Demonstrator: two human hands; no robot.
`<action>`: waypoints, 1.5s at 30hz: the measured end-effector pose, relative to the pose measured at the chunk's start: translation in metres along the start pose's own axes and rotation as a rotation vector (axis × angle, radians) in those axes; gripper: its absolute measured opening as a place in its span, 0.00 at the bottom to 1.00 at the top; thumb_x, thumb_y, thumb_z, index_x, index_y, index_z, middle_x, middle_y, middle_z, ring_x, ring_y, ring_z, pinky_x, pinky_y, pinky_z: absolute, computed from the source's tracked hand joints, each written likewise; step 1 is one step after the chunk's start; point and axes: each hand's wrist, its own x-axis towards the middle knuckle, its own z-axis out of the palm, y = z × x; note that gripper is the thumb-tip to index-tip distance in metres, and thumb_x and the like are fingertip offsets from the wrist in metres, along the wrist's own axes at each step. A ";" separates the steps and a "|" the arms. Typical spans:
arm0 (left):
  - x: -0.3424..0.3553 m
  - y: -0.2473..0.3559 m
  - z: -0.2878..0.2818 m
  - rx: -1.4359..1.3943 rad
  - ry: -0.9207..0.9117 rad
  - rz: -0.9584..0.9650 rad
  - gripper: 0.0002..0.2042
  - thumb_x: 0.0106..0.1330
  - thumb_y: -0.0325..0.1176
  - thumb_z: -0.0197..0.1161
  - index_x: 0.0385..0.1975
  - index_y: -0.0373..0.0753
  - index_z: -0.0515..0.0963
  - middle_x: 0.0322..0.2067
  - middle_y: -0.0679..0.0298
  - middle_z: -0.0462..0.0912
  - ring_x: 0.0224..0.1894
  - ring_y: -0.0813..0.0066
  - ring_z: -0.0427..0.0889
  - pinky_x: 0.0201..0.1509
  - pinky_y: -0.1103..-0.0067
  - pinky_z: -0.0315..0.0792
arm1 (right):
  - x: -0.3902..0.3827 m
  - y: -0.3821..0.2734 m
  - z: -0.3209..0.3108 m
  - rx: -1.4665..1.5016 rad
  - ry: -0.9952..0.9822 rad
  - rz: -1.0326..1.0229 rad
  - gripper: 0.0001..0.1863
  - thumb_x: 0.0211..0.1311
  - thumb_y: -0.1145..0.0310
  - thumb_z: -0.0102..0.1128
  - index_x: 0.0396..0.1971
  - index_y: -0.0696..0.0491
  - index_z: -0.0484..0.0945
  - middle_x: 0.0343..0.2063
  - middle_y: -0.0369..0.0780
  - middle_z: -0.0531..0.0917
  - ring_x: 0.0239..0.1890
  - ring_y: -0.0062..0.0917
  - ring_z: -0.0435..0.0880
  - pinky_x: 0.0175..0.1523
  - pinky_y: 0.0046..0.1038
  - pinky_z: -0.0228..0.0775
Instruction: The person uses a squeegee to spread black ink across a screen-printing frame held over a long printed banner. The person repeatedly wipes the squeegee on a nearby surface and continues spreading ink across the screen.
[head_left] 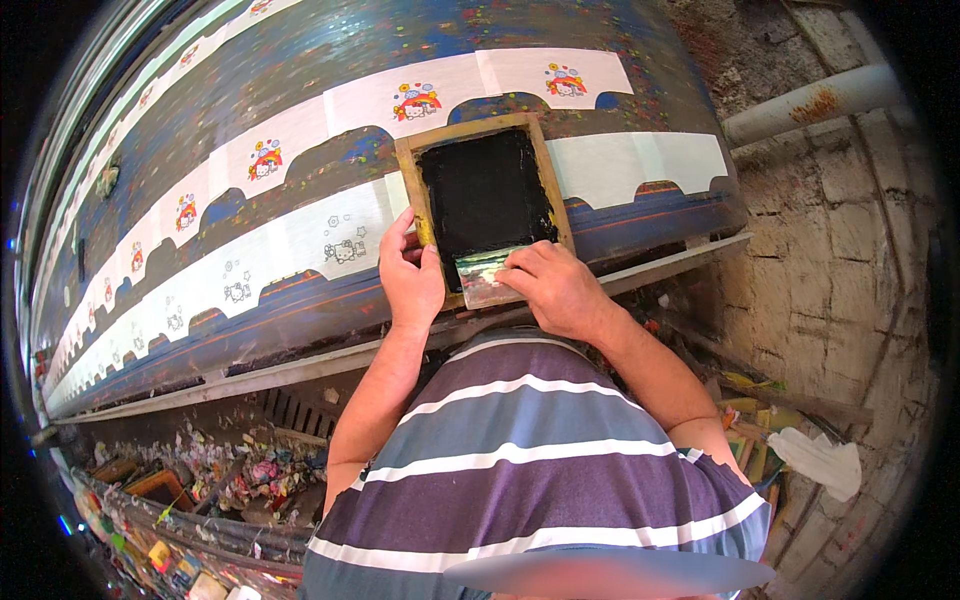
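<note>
A wooden screen-printing frame (547,165) lies near the front edge of a long, paint-spattered table, its mesh (482,185) covered in black. My left hand (412,282) is closed on the frame's left rail, thumb on the near side. In my right hand (562,292) is a flat, shiny scraper (480,284), pinched at its upper right and resting at the frame's near end. Under and beside the frame runs a row of white cut-out pieces; the piece just left of it (350,240) bears a black cartoon outline, while those to its right (680,158) look blank.
Farther back, another row of white pieces (415,95) carries coloured cartoon prints. A ledge (250,375) edges the table's near side. Paint-stained scraps (265,470) lie at lower left, a white cloth (815,460) at lower right. A rusty pipe (815,105) meets the table's right end.
</note>
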 end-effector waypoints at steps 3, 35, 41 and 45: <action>-0.007 -0.006 0.008 0.060 0.047 0.081 0.30 0.69 0.15 0.69 0.73 0.38 0.80 0.69 0.51 0.81 0.66 0.60 0.84 0.67 0.69 0.81 | -0.015 -0.003 0.000 0.046 -0.019 0.028 0.24 0.59 0.70 0.78 0.57 0.52 0.88 0.57 0.42 0.86 0.63 0.43 0.83 0.68 0.47 0.77; -0.053 0.032 0.234 0.105 0.167 0.338 0.25 0.57 0.14 0.64 0.54 0.40 0.91 0.73 0.46 0.80 0.77 0.47 0.76 0.83 0.59 0.67 | -0.204 0.188 -0.084 0.498 0.341 0.400 0.21 0.69 0.72 0.76 0.60 0.54 0.88 0.66 0.46 0.88 0.76 0.46 0.80 0.82 0.48 0.68; -0.046 0.029 0.232 0.076 0.133 0.251 0.24 0.58 0.15 0.65 0.55 0.40 0.91 0.73 0.46 0.81 0.77 0.46 0.77 0.83 0.60 0.68 | -0.183 0.176 -0.091 0.080 0.303 0.127 0.23 0.64 0.67 0.82 0.58 0.52 0.88 0.65 0.46 0.84 0.73 0.49 0.80 0.78 0.52 0.71; -0.046 0.027 0.232 0.104 0.145 0.228 0.22 0.63 0.16 0.67 0.57 0.38 0.90 0.72 0.46 0.82 0.76 0.49 0.80 0.81 0.62 0.71 | -0.150 0.168 -0.096 0.038 0.054 -0.084 0.26 0.60 0.66 0.84 0.59 0.51 0.88 0.65 0.47 0.82 0.72 0.48 0.80 0.76 0.52 0.72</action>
